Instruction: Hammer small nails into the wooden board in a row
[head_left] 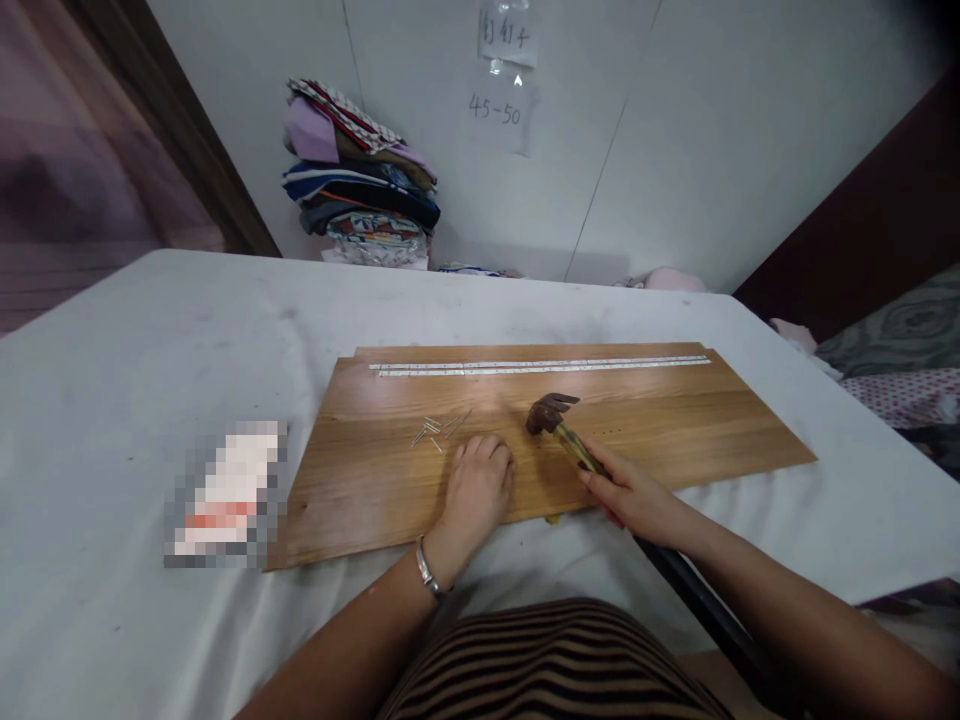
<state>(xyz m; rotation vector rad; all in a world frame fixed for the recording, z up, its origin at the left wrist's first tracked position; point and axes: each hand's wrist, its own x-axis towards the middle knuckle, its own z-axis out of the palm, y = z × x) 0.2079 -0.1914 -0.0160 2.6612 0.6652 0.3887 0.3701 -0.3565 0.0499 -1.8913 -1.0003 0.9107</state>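
Observation:
A wooden board lies flat on the white-covered table. My right hand grips the wooden handle of a claw hammer; its rusty head is just above or against the board, right of my left hand. My left hand rests on the board with its fingers curled down and close together. Its fingertips are hidden, so anything they pinch cannot be seen. Several loose nails lie on the wood, left of and beyond that hand. A row of small dark marks shows on the board, right of the hammer head.
Two long white strips run along the board's far side. A blurred-out flat object lies on the white cloth to the left. Folded clothes are stacked beyond the table, by a wall with paper notes.

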